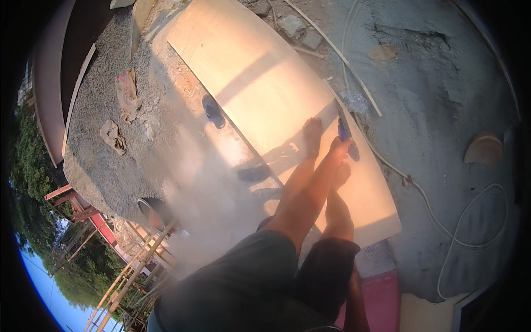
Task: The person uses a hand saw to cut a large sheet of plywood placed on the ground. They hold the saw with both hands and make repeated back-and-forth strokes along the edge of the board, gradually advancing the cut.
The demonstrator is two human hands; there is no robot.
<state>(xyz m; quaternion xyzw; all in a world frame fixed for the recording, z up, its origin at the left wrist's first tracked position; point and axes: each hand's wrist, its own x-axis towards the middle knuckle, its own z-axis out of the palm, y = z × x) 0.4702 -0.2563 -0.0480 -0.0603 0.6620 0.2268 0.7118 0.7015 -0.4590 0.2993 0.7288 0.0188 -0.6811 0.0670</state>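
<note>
My left hand (340, 147) reaches out over a large sheet of pale plywood (249, 72), close to its right edge. Its fingers are closed round a slim blue object (344, 131), whose exact kind I cannot make out. My bare feet (312, 130) rest on the sheet, one on either side of that hand. At the lower right my right arm (354, 307) hangs beside the dark shorts; its fingers are hidden.
A blue flip-flop (213, 112) lies left of the sheet, with a dark blue shape (253, 174) nearby. Pale dust hangs over the ground. Gravel (105, 171) is piled left; a pale hose (426, 199) and a wooden strip (354, 72) lie right. Bamboo poles (130, 276) stand lower left.
</note>
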